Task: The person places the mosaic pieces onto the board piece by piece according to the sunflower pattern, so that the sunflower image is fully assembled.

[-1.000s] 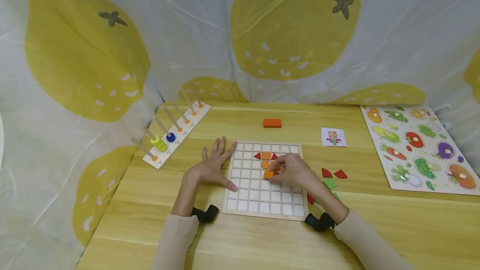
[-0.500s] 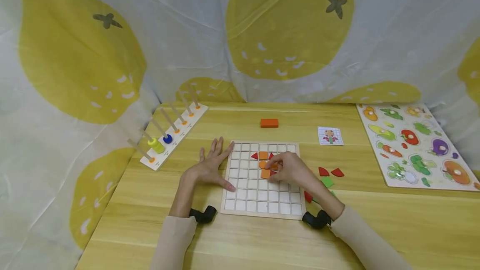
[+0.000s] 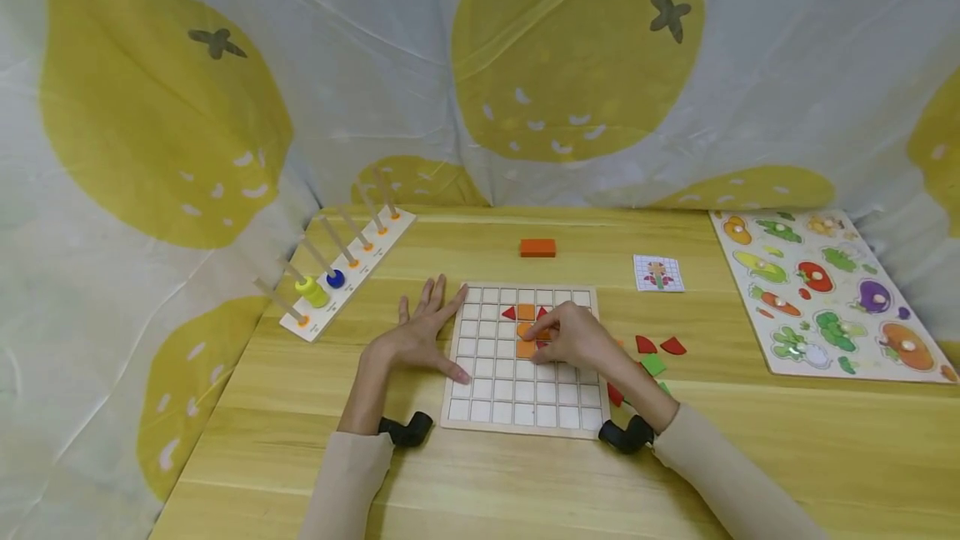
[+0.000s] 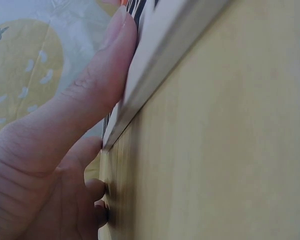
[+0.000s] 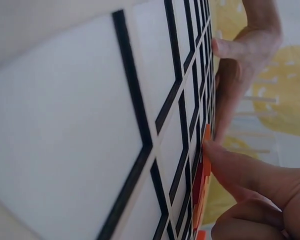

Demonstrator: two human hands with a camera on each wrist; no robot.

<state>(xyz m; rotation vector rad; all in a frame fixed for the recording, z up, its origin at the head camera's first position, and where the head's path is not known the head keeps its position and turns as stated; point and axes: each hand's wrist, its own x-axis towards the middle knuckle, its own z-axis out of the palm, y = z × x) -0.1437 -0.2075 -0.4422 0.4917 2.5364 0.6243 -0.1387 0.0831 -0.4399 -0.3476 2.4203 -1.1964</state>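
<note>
A wooden grid board [image 3: 503, 391] lies on the table with coloured tiles on its cells. My left hand [image 3: 417, 340] rests beside it, fingers spread, thumb over the left rim and forefinger at the upper left corner. With thumb and forefinger my right hand [image 3: 576, 338] pinches an orange square tile [image 3: 526, 349] at the board's middle; in the right wrist view the thumb [image 5: 225, 157] presses its edge. Just above are an orange round tile [image 3: 522, 330], partly covered by the forefinger, another orange square [image 3: 527, 312] and a red triangle [image 3: 509, 314]. The right hand hides part of further tiles.
Loose red quarter-round pieces [image 3: 645, 344] and a green square [image 3: 653, 364] lie right of the board. A pattern card [image 3: 658, 273] and an orange block [image 3: 537, 248] lie behind. A peg stand [image 3: 348, 269] stands left, a vegetable puzzle [image 3: 832, 298] far right.
My right hand has shifted slightly left with the orange square tile, which now lies flatter in line with the tiles above it. My left hand has kept its place on the board.
</note>
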